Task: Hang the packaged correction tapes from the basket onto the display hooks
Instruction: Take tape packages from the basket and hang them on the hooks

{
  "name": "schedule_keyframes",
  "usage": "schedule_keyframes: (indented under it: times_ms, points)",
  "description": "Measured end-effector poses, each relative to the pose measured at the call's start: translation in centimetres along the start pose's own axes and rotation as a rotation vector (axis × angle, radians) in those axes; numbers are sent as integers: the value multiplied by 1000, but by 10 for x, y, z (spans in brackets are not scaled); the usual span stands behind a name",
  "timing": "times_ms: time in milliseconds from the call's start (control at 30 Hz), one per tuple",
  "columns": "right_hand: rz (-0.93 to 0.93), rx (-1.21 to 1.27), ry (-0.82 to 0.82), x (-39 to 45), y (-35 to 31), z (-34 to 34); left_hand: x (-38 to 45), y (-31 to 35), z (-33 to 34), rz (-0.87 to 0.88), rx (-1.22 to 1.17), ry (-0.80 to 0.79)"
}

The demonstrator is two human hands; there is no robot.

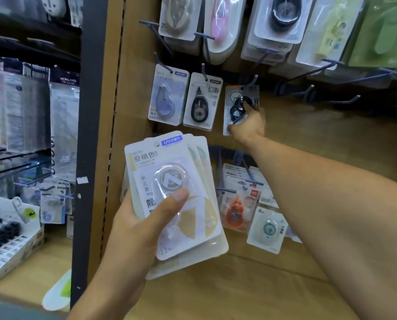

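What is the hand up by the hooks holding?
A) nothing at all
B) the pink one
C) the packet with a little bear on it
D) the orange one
C: the right hand grips the lower part of the bear packet at a display hook, while the left hand holds a stack of cream packets.

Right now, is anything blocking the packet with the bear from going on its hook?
Nothing visible blocks it. The right hand holds the bear packet up at the hook, its top meeting the hook's tip. The neighbouring black tape packet hangs apart, to its left.
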State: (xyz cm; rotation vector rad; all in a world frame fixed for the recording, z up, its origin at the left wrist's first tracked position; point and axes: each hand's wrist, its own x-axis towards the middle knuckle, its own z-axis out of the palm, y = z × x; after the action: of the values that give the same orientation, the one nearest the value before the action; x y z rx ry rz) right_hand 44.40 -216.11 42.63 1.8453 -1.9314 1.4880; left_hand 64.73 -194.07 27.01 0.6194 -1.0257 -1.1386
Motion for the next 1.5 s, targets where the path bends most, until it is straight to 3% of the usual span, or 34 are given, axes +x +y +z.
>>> schedule_keyframes:
  times_ms: [167,300,400,500,567,833,1067,1200,1400,1500]
  points:
    - [-38,110,38,-15,-6,-5,-4,2,2,-18,5,-20]
    - [-135,444,60,-90,-39,-44,-11,4,8,-2,14,-3]
    - [-300,560,-107,-185,-48,-85,-15,5,12,16,-8,-4]
    - [-415,454,-423,-259,-38,-95,-18,6,18,39,-37,1]
    - [-444,339,-517,-285,-28,-85,-19,6,22,44,-62,17]
    - [-384,368,-307,-293,-22,-64,-20,6,23,30,-75,88]
    - [-358,347,52,-292,-28,-50,-20,10,22,53,-19,39]
    - [-213,348,-27,-282,-35,-55,-20,7,17,72,39,15]
    - [-170,293,-351,-263,-36,-90,-19,3,11,104,152,23]
    - [-182,299,-345,-259,-29,-97,-19,1,15,99,190,14]
